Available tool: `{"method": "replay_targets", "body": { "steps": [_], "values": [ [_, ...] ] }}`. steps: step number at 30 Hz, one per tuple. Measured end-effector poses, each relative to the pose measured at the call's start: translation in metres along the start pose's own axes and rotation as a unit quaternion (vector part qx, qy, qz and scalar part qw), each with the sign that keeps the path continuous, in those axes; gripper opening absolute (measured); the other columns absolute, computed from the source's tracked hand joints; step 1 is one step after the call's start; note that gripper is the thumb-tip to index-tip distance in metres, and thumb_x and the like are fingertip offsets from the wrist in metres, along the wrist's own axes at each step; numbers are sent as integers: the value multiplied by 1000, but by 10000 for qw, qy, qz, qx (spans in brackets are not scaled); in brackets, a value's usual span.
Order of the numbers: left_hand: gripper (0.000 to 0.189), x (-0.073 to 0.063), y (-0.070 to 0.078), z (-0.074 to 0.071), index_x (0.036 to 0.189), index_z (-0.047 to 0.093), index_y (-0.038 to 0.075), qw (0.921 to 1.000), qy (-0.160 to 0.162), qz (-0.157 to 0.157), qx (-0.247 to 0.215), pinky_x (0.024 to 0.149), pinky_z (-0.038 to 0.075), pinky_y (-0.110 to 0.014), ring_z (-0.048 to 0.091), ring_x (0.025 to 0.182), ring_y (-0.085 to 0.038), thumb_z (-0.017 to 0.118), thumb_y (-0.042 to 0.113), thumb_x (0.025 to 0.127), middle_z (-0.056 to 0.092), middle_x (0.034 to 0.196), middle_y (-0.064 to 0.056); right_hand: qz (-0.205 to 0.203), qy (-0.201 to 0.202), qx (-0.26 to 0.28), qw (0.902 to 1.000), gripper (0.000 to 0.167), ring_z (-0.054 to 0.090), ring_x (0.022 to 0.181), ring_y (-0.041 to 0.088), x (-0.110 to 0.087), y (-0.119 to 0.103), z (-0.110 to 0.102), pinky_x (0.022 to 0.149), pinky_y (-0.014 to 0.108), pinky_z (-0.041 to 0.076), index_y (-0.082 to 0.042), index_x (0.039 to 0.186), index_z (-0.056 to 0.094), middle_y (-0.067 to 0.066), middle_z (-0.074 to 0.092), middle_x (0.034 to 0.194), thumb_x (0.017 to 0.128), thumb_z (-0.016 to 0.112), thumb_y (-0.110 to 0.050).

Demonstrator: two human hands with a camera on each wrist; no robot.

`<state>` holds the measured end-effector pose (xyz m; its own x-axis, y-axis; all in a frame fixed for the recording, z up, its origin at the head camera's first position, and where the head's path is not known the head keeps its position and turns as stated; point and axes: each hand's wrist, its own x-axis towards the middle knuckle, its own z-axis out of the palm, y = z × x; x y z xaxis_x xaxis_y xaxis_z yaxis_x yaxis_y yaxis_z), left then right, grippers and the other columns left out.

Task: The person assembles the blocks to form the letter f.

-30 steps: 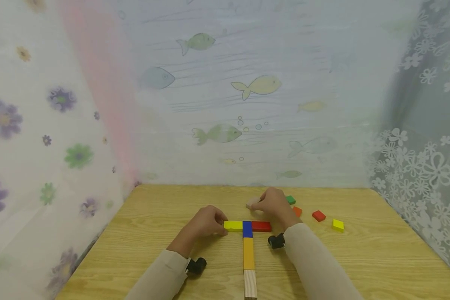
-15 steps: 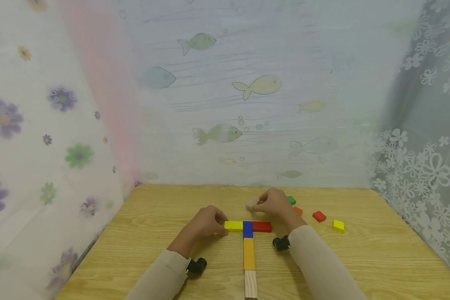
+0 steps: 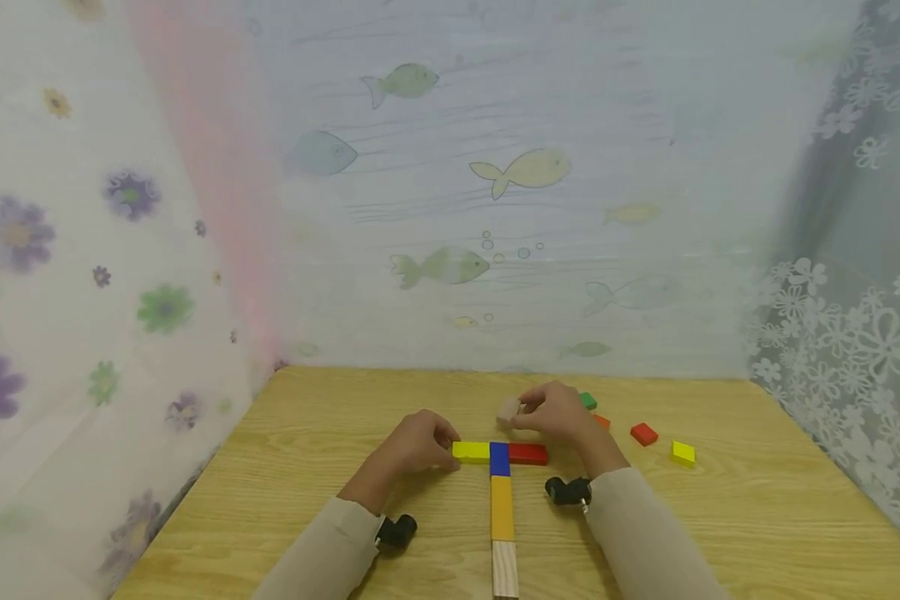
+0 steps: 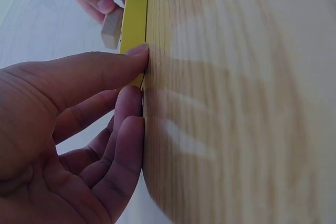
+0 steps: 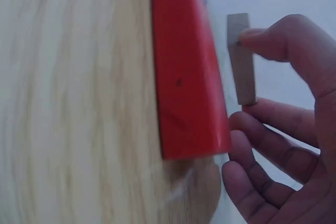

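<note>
My left hand (image 3: 417, 442) grips the outer end of a yellow block (image 3: 471, 452), thumb and fingertips around it. That block meets a blue block (image 3: 499, 458), with a red block (image 3: 528, 454) on the other side. Toward me run an orange-yellow block (image 3: 502, 508) and a wood-grain block (image 3: 505, 570), end to end, so the row forms a T. Just beyond the crossbar, my right hand (image 3: 558, 412) pinches a small plain wooden block (image 5: 242, 61) between thumb and finger. In the right wrist view it is apart from the red block.
Behind and right of my right hand lie small loose blocks: green (image 3: 588, 401), orange (image 3: 602, 422), red (image 3: 644, 434) and yellow (image 3: 683, 453). A fish-patterned sheet (image 3: 532, 275) hangs at the far edge of the wooden table (image 3: 307, 483).
My right hand has drawn the plain block slightly toward me, and the block has turned a little. My left hand stays at the yellow block. The head view has shifted slightly.
</note>
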<state>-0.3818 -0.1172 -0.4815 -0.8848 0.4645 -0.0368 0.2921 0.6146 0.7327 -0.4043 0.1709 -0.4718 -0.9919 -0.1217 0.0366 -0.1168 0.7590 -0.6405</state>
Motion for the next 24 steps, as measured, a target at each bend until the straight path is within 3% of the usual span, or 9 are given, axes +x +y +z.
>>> {"method": "replay_targets", "body": {
  "steps": [6,12,24],
  "values": [
    [39,2,3,-2,114,78,8,10000,30,-38,21,78,56,-36,61,86,-17,91,14,77,70,97,-1,-151,-63,121,9998,53,70,96,19,-5,-2,1,83,38,60,-12,126,75,-2,75,100,79,88,-34],
    [38,1,0,-3,112,79,10,9999,39,-98,54,81,57,-38,61,88,-17,92,15,77,69,98,-1,-267,-160,100,9995,53,71,98,20,-8,-8,6,82,38,60,-16,127,75,-2,73,102,79,87,-36],
    [37,1,-3,-1,111,79,9,10000,2,-11,-63,78,57,-36,62,87,-17,92,14,77,70,98,-1,-50,-84,177,9998,51,66,101,20,-14,-9,13,88,39,59,-19,127,75,-2,71,104,79,87,-32]
  ]
}}
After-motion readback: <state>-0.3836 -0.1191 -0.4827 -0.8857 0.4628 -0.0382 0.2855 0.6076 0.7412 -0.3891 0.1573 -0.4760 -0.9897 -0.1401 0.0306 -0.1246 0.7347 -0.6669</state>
